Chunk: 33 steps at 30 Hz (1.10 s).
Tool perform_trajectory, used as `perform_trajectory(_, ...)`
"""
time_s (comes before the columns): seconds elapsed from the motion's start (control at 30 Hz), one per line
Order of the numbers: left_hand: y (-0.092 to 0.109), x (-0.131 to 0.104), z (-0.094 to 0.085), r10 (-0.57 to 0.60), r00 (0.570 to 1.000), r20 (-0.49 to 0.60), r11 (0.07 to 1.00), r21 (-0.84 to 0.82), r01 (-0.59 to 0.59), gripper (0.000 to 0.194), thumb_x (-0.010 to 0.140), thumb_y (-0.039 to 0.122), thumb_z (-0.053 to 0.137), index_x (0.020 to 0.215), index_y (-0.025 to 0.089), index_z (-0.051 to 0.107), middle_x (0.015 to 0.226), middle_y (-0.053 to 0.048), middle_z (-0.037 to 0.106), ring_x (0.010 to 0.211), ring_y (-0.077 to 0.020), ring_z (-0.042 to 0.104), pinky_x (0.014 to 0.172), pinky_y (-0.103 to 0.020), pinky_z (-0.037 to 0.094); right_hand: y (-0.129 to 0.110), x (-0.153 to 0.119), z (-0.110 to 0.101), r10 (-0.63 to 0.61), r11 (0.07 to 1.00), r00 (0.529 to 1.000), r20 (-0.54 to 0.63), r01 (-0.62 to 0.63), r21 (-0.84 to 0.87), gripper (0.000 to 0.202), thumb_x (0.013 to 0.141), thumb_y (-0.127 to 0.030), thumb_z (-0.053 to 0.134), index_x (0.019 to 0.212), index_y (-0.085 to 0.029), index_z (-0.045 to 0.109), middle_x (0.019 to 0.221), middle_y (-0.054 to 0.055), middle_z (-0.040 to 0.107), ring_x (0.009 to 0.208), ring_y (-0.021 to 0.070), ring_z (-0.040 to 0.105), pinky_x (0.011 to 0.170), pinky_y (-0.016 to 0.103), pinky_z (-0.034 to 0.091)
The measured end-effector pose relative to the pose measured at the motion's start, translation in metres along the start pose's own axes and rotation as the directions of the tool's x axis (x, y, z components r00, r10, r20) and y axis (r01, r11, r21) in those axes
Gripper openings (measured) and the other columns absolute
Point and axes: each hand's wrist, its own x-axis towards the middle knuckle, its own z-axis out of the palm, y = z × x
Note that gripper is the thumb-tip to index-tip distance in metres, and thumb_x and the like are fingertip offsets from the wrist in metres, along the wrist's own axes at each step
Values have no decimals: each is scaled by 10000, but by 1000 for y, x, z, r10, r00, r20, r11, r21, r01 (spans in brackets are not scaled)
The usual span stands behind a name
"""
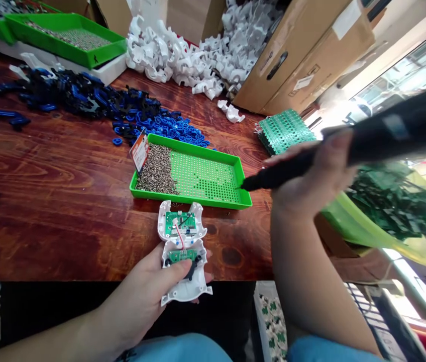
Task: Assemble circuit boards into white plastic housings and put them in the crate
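Observation:
My left hand (pixel 143 284) is closed on a white plastic housing (pixel 190 290) at the table's front edge, its thumb over the lower half. The housing lies opened into two halves, joined by red and white wires. A green circuit board (pixel 181 224) sits in the upper half, another in the lower one beside small black parts. My right hand (pixel 313 183) grips a black electric screwdriver (pixel 394 123), slanted down to the left. Its tip is at the right end of a green perforated tray (pixel 194 202); contact cannot be made out. Small screws (pixel 154 171) are heaped in the tray's left part.
Blue and black plastic parts (pixel 96 98) lie behind the tray, with white shells (pixel 198 60) piled further back. Stacked green boards (pixel 286 129) and a cardboard box (pixel 292 60) stand on the right. More green trays (pixel 66 40) are at back left. A yellowish bag (pixel 390 226) holds green pieces.

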Motion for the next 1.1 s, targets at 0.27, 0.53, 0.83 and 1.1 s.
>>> perform_trajectory(0.27, 2, -3, 1, -31, 997, -63, 999, 20, 33, 254, 791, 309, 758, 1007, 180, 726, 920, -70, 770, 873, -249, 721, 742, -309, 557, 53, 4, 29, 32, 996, 989, 144, -19, -92, 375, 871, -601, 536, 886, -273, 354, 608, -67, 412, 506, 134, 587, 423, 242, 385)
perform_trajectory(0.53, 1, -1, 2, -37, 997, -72, 999, -23, 35, 268, 790, 291, 755, 1045, 212, 737, 987, -49, 763, 924, -216, 688, 849, -301, 534, 65, 3, 25, 40, 970, 992, 122, -9, -243, 487, 849, -755, 407, 941, -279, 359, 662, -44, 454, 634, 177, 653, 519, 305, 478)
perform_trajectory(0.83, 3, -1, 4, -30, 997, -67, 999, 10, 31, 286, 803, 305, 758, 1059, 186, 717, 931, -64, 765, 827, -207, 708, 742, -281, 552, 70, 4, 24, 23, 985, 993, 119, -1, -175, 468, 844, -719, 463, 924, -266, 375, 629, -64, 438, 735, 198, 695, 536, 299, 487)
perform_trajectory(1.1, 5, -2, 7, -34, 996, -83, 999, -34, 31, 180, 850, 205, 691, 1024, 167, 719, 918, -58, 777, 826, -201, 736, 747, -252, 592, 67, 2, 25, 39, 998, 992, 119, -32, -56, 460, 789, -685, 572, 881, -265, 407, 559, -94, 396, 615, 169, 660, 547, 309, 512)
